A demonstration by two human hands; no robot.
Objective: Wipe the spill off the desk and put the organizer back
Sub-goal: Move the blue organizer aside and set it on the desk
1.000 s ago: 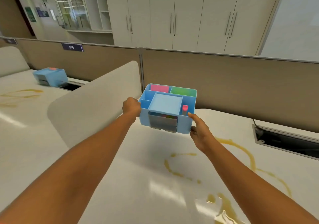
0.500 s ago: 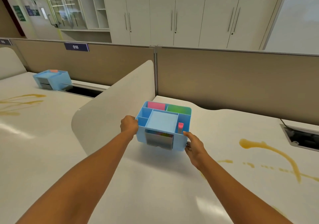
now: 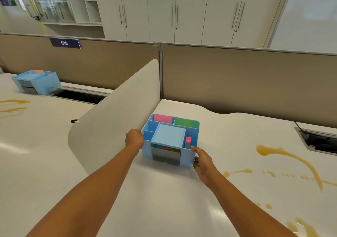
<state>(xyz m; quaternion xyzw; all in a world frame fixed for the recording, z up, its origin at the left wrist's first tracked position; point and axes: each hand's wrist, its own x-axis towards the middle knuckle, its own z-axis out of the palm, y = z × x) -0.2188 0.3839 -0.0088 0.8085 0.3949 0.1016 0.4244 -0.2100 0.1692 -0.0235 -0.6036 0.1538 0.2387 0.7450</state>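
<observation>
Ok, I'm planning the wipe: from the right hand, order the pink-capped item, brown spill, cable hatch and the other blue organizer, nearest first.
1. Pink-capped item, in the organizer, beside the right hand.
2. Brown spill, to its right.
3. Cable hatch, far right.
4. Other blue organizer, neighbouring desk, far left.

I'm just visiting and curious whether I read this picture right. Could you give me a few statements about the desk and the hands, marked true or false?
1. The left hand and right hand both hold the blue organizer. True.
2. The desk has been wiped clean. False: the brown spill streaks it, right of the organizer.
3. A second organizer stands on the neighbouring desk at left. True.
4. The held organizer's back compartments are empty. False: a pink pad and a green pad fill them.
</observation>
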